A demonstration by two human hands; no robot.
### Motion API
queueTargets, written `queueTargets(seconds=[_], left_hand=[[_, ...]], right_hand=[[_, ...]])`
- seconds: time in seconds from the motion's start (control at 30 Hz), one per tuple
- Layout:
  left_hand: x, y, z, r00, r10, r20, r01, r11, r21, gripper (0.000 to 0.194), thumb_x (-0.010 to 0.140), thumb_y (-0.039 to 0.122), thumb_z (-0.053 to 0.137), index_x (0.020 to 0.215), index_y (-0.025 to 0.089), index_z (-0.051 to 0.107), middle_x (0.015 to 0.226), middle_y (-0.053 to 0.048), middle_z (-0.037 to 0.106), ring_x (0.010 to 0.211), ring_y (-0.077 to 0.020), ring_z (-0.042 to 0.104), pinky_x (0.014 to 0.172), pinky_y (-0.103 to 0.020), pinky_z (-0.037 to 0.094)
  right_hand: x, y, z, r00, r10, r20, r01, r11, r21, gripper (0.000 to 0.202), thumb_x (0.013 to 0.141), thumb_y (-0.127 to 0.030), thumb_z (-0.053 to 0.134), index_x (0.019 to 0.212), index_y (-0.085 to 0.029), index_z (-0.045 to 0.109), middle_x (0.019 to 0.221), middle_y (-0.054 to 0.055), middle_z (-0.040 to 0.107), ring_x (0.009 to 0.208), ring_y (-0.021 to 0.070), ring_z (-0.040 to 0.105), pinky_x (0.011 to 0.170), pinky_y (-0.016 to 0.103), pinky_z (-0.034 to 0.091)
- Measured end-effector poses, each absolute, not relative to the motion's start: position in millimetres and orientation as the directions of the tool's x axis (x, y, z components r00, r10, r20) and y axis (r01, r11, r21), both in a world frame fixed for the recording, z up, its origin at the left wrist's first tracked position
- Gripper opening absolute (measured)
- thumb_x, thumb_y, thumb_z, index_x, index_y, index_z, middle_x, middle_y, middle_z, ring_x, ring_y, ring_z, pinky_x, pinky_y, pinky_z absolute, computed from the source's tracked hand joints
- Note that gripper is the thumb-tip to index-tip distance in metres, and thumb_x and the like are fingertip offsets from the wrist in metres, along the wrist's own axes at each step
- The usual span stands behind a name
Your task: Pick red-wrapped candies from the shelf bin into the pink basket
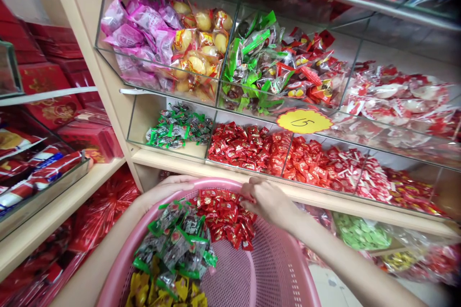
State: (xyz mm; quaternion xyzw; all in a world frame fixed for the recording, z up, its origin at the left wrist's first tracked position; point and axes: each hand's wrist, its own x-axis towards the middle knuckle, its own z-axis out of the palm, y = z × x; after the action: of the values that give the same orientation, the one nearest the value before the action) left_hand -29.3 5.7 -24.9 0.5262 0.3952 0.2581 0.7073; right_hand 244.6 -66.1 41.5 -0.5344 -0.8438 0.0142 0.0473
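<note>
A pink plastic basket (277, 259) is below the shelf edge. My left hand (169, 189) holds its far left rim, fingers wrapped over it. Above the basket's far right rim is my right hand (264, 199), its fingers curled together with a bit of red showing at them. Inside the basket lie red wrapped candies (230, 216) at the far side, green and clear packets (180, 240) on the left and yellow packets (162, 290) nearest me.
Glass bins on the shelf (169, 158) hold purple packets (144, 29), green packets (252, 57), red candies (241, 146) and other sweets. A yellow price tag (304, 121) hangs in front. Red boxes (50, 86) stand at left; bagged goods (360, 232) lie low at right.
</note>
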Motion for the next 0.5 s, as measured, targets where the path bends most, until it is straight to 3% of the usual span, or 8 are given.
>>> queueTargets(seconds=[0.13, 0.23, 0.5], left_hand=[[-29, 6, -23, 0.563, 0.770, -0.299, 0.038, 0.337, 0.941, 0.045, 0.068, 0.030, 0.067, 0.109, 0.016, 0.062, 0.102, -0.005, 0.067, 0.097, -0.0254, 0.059, 0.084, -0.031, 0.044], [-28, 4, -19, 0.575, 0.770, -0.278, 0.006, 0.336, 0.942, 0.041, 0.069, 0.029, 0.067, 0.107, 0.016, 0.063, 0.099, -0.003, 0.068, 0.091, -0.0221, 0.061, 0.081, -0.028, 0.044], [-29, 4, -21, 0.550, 0.777, -0.307, 0.026, 0.351, 0.936, 0.042, 0.068, 0.032, 0.067, 0.107, 0.018, 0.063, 0.094, -0.003, 0.069, 0.082, -0.0212, 0.063, 0.070, -0.027, 0.047]], right_hand=[[253, -31, 74, -0.400, 0.907, 0.135, 0.889, 0.419, -0.185, 0.016, 0.081, -0.028, 0.050, 0.087, -0.018, 0.061, 0.078, 0.004, 0.060, 0.068, 0.0140, 0.054, 0.061, 0.025, 0.037], [257, 7, 79, -0.420, 0.890, 0.180, 0.884, 0.446, -0.140, 0.014, 0.079, -0.023, 0.052, 0.089, -0.018, 0.061, 0.081, 0.003, 0.060, 0.071, 0.0131, 0.054, 0.064, 0.023, 0.037], [247, 58, 49, -0.417, 0.905, 0.082, 0.907, 0.420, -0.022, 0.024, 0.073, -0.023, 0.060, 0.097, -0.020, 0.061, 0.090, 0.004, 0.058, 0.072, 0.0131, 0.054, 0.060, 0.021, 0.036]])
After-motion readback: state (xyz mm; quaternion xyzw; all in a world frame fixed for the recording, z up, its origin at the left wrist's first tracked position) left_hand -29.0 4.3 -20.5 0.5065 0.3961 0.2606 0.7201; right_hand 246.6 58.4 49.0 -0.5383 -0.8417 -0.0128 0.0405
